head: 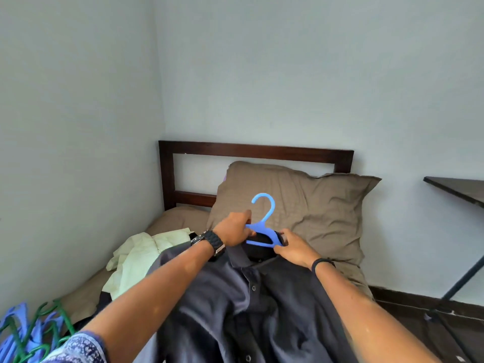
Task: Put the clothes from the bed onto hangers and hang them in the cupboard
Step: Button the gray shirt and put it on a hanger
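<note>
A dark grey button-up shirt (251, 305) is held up over the bed, its collar at the top. A blue plastic hanger (264, 221) sits in the collar opening with its hook pointing up. My left hand (233, 229) grips the hanger's left shoulder together with the collar. My right hand (293, 247) pinches the hanger's right end and the shirt's edge. A pale green garment (136, 258) lies crumpled on the bed to the left, with a dark piece of clothing partly hidden beneath it.
The bed (178, 218) has a brown sheet, a brown pillow (309, 205) and a dark wooden headboard (251, 150) against the wall. Several blue and green hangers (28, 334) lie at the bottom left. A dark table (455, 189) stands at the right.
</note>
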A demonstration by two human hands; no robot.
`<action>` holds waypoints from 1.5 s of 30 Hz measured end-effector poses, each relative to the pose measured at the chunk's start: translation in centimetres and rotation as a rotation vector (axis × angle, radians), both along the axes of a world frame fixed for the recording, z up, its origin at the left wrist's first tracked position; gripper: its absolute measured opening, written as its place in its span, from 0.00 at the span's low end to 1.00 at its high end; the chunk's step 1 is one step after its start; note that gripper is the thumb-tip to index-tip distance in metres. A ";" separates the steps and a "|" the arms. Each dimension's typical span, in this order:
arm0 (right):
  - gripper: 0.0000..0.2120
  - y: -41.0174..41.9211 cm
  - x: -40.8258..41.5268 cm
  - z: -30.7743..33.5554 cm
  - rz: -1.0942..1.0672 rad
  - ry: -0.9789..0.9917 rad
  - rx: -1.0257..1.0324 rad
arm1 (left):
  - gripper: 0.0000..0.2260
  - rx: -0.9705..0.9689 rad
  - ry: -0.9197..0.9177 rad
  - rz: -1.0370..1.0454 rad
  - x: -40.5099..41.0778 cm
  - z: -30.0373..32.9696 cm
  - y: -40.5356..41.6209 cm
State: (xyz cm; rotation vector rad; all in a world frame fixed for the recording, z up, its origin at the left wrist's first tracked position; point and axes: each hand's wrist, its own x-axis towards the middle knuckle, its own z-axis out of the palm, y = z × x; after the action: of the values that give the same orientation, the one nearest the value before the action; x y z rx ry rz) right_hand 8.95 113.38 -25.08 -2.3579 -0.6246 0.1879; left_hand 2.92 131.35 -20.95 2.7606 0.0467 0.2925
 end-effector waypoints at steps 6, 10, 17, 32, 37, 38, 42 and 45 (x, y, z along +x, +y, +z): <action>0.18 -6.6 -2.9 10.4 -0.065 -0.194 0.178 | 0.12 0.071 -0.329 -0.134 -1.8 9.6 -4.7; 0.13 -10.4 -5.1 18.2 -0.177 -0.388 0.234 | 0.12 0.263 -0.577 -0.120 -3.4 16.9 -9.1; 0.13 -15.5 -9.3 29.7 -0.279 -0.710 0.328 | 0.15 0.639 -0.973 -0.062 -4.8 27.0 -13.6; 0.12 -18.9 -10.9 39.1 -0.508 -1.194 -0.111 | 0.15 -0.181 -0.761 -0.446 -6.2 34.5 -14.7; 0.11 -19.4 -10.4 40.1 -0.453 -1.126 -0.168 | 0.16 -0.160 -0.676 -0.482 -3.9 33.0 -12.9; 0.10 -19.7 -10.4 40.5 -0.438 -1.074 -0.161 | 0.16 -0.123 -0.658 -0.472 -3.6 32.9 -12.4; 0.08 -21.4 -9.9 41.9 -0.373 -0.944 -0.048 | 0.10 -0.063 -0.606 -0.455 -2.5 32.5 -9.9; 0.08 -21.5 -9.6 42.6 -0.419 -0.915 -0.133 | 0.07 -0.090 -0.540 -0.448 -1.7 32.8 -9.3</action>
State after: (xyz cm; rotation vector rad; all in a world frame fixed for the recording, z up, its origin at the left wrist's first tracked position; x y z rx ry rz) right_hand -0.65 91.88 17.52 -2.5679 -0.4965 -1.1115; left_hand 1.18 122.06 11.84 2.4231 -0.6629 0.8629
